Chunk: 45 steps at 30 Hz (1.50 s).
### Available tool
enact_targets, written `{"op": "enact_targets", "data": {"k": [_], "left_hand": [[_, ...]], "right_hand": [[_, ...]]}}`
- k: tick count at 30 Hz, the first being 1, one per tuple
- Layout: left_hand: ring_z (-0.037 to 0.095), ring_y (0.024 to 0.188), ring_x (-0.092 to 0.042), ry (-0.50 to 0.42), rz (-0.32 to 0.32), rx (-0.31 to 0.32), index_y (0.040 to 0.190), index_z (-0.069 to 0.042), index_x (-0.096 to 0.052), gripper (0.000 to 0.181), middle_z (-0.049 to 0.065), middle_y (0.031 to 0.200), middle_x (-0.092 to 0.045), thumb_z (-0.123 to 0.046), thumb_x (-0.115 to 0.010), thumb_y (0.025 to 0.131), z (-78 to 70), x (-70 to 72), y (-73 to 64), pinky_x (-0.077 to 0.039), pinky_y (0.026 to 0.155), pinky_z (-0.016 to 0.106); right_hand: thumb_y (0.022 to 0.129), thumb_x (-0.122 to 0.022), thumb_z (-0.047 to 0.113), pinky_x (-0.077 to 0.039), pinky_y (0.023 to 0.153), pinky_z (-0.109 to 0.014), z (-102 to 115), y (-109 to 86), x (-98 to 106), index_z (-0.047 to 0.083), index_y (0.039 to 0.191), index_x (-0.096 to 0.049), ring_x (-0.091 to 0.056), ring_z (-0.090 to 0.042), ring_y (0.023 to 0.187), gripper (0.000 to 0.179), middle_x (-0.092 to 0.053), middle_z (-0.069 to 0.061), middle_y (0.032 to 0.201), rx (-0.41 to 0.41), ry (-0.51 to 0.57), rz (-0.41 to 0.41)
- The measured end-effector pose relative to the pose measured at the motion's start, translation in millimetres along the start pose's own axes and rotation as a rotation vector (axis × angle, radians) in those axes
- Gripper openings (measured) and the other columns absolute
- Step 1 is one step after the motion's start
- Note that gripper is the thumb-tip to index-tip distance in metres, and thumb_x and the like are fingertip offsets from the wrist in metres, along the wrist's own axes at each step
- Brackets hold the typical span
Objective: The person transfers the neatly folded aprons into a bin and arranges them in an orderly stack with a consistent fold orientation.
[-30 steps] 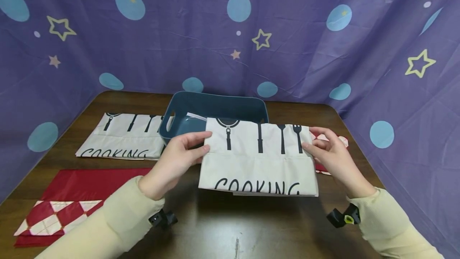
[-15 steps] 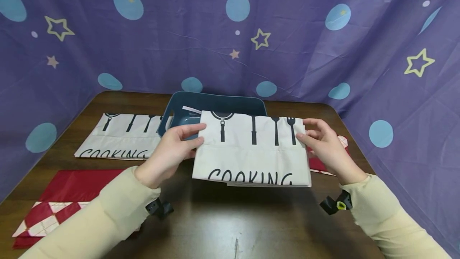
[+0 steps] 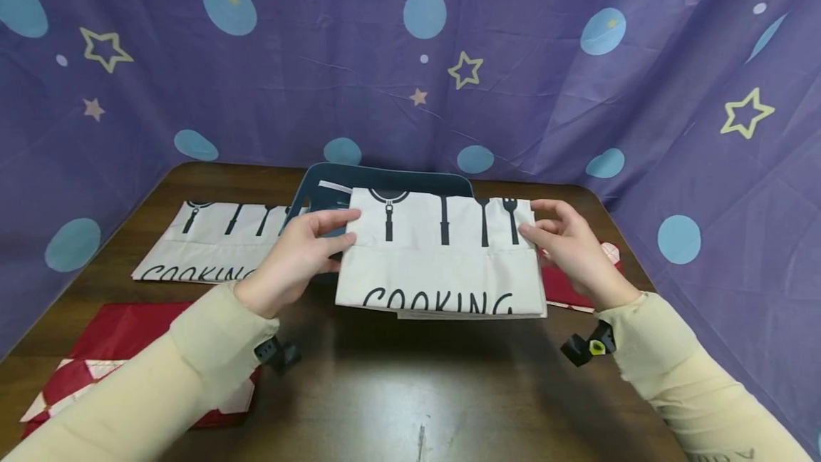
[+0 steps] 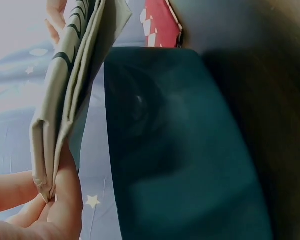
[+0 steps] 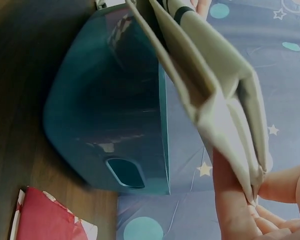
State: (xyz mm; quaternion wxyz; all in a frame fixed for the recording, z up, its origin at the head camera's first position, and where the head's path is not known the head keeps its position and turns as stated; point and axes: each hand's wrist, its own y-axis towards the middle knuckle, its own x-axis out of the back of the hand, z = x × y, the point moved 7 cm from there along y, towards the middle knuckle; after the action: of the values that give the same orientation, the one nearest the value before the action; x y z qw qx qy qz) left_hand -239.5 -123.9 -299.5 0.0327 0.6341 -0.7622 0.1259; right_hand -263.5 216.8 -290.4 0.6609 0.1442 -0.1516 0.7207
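A folded white cloth (image 3: 442,266), printed with black cooking utensils and the word COOKING, is held up by both hands in front of a dark blue-green bin (image 3: 398,177). My left hand (image 3: 291,252) pinches its left edge between thumb and fingers. At the opposite edge my right hand (image 3: 574,252) has the same kind of pinch. Both wrist views show layered folds in the cloth (image 4: 47,120), with the bin's outer wall (image 5: 105,100) close by. Much of the bin is hidden behind the cloth in the head view. A white strip (image 3: 336,186) shows at the bin's left part.
Another folded white COOKING cloth (image 3: 205,248) lies left of the bin on the brown wooden table (image 3: 359,398). Front left is a folded red cloth (image 3: 141,323) with a diamond-pattern band, partly under my left sleeve. More red cloth (image 3: 567,287) lies behind my right hand. A purple curtain (image 3: 513,91) hangs behind.
Both hands have carried the white cloth upward and slightly left, closer to the bin, covering more of it. The grip at both edges stays the same.
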Motion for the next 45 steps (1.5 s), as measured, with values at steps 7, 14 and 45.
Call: {"op": "enact_targets", "data": {"k": [7, 14, 45], "left_hand": [[0.028, 0.121, -0.058, 0.063, -0.015, 0.006, 0.149, -0.009, -0.044, 0.049, 0.011, 0.156, -0.039, -0.011, -0.054, 0.102, -9.2, 9.1, 5.9, -0.057, 0.091, 0.037], [0.029, 0.125, -0.051, 0.083, -0.044, 0.031, 0.15, -0.011, -0.044, 0.049, 0.012, 0.153, -0.042, -0.013, -0.055, 0.101, -14.8, 19.6, 12.1, -0.054, 0.095, 0.039], [0.021, 0.12, -0.051, 0.024, -0.2, 0.031, 0.148, -0.012, -0.047, 0.048, 0.01, 0.15, -0.047, -0.026, -0.054, 0.103, -25.9, 58.2, 40.4, -0.049, 0.102, 0.037]], "right_hand": [[0.098, -0.062, 0.022, -0.054, 0.065, -0.025, 3.6, 10.2, -3.2, 0.004, 0.145, -0.034, -0.058, -0.006, 0.073, 0.058, -0.062, 0.004, 0.091, -0.037, 0.033, -0.002], [0.097, -0.064, 0.022, -0.045, 0.055, -0.02, 7.1, 20.9, -6.4, 0.006, 0.144, -0.035, -0.05, -0.005, 0.066, 0.058, -0.06, 0.006, 0.088, -0.075, 0.108, -0.01], [0.096, -0.059, 0.008, -0.058, 0.075, -0.022, 28.2, 53.2, -32.0, 0.003, 0.149, -0.033, -0.068, -0.011, 0.079, 0.059, -0.051, -0.006, 0.126, -0.175, 0.483, 0.063]]}}
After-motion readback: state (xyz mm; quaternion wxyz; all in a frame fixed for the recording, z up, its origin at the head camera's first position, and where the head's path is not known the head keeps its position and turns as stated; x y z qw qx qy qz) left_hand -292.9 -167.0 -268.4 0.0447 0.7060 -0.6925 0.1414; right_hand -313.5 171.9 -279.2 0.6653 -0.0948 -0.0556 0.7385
